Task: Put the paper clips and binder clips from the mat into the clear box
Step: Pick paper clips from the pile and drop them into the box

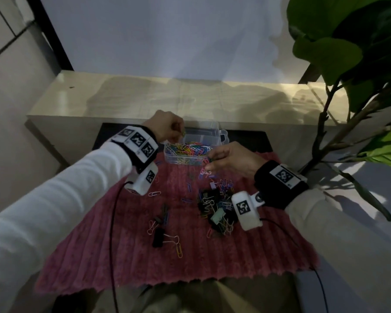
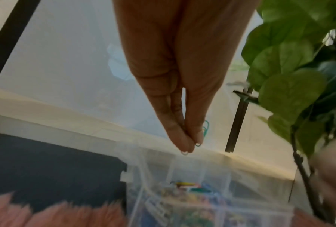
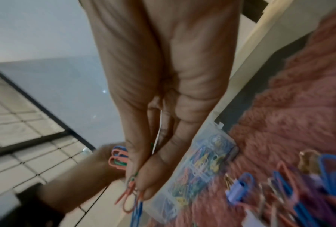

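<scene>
Both hands over clear box [image 1: 191, 147], each pinching paper clips.
Left hand [image 1: 167, 125] at box's left rim; right hand [image 1: 231, 158] at its near-right corner; mat [image 1: 131, 251] bare toward near edge.

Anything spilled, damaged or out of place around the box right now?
Nothing stands out. The clear box sits upright with clips inside; remaining clips lie on the mat, and both hands pinch paper clips.

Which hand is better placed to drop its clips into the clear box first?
Left. The left hand pinches paper clips directly above the clear box; the right hand holds its clips beside the box's near corner, over the mat.
</scene>
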